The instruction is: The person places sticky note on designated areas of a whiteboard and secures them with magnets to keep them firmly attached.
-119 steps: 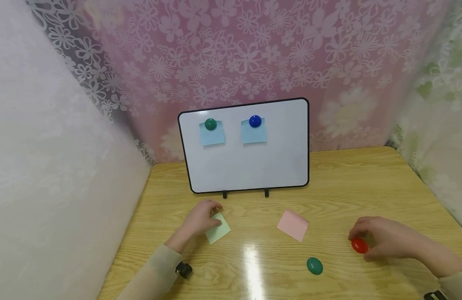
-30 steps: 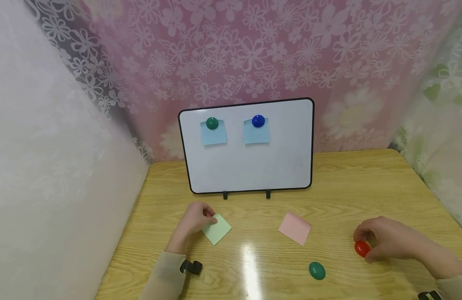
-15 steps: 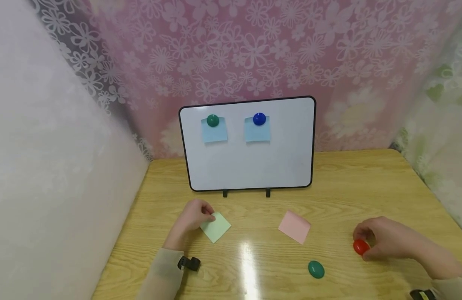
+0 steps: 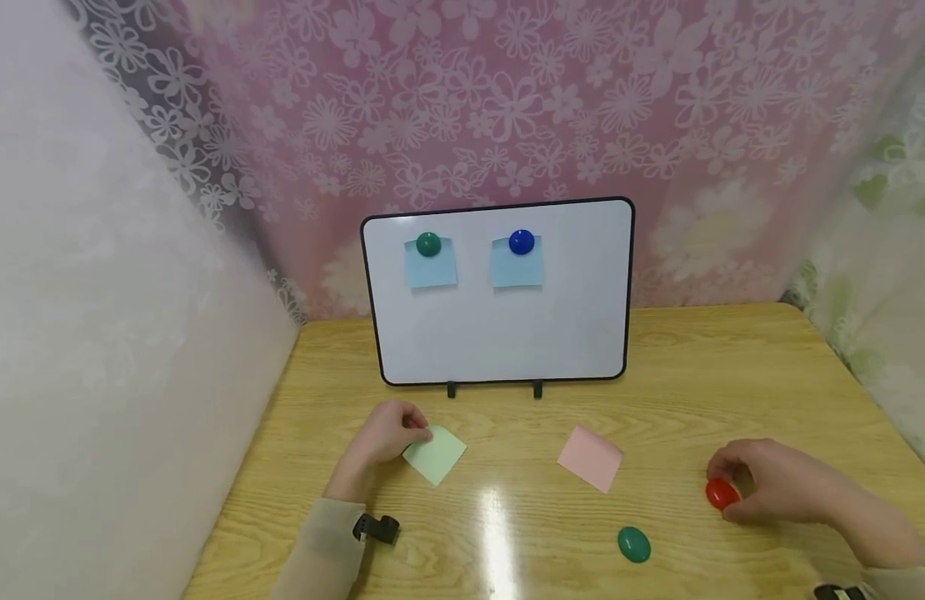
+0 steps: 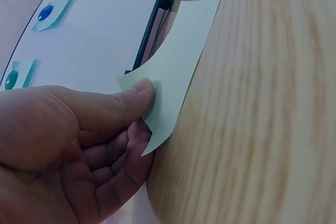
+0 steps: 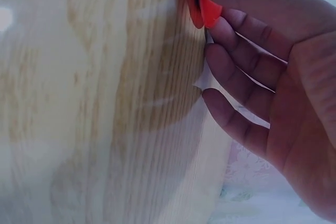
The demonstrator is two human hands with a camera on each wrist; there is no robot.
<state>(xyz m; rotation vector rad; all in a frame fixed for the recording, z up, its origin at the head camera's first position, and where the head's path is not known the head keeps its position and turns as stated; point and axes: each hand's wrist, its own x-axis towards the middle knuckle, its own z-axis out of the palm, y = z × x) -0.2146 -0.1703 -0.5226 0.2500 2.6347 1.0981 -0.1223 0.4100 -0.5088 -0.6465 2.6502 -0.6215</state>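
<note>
My left hand [image 4: 387, 432] pinches the corner of a pale green sticky note [image 4: 437, 457] between thumb and fingers. In the left wrist view the sticky note [image 5: 176, 61] bends upward off the wood. Over on the right, my right hand [image 4: 781, 479] holds a round red magnet [image 4: 721, 494] by its edges, low at the tabletop. The right wrist view shows the red magnet [image 6: 211, 12] between thumb and a fingertip, partly hidden by the thumb. A pink sticky note [image 4: 591, 457] lies between the hands, and a green magnet [image 4: 634, 544] lies nearer the front.
A whiteboard [image 4: 500, 333] with a black frame stands upright on small black feet behind the hands. Two blue sticky notes hang on it, one under a dark green magnet [image 4: 428, 244], one under a blue magnet [image 4: 521, 242]. Patterned curtains enclose the wooden table [image 4: 702, 367].
Compared with the oldest frame, the left hand has shifted slightly left and now pinches the green sticky note's corner. The right hand stays almost in place at the red magnet.
</note>
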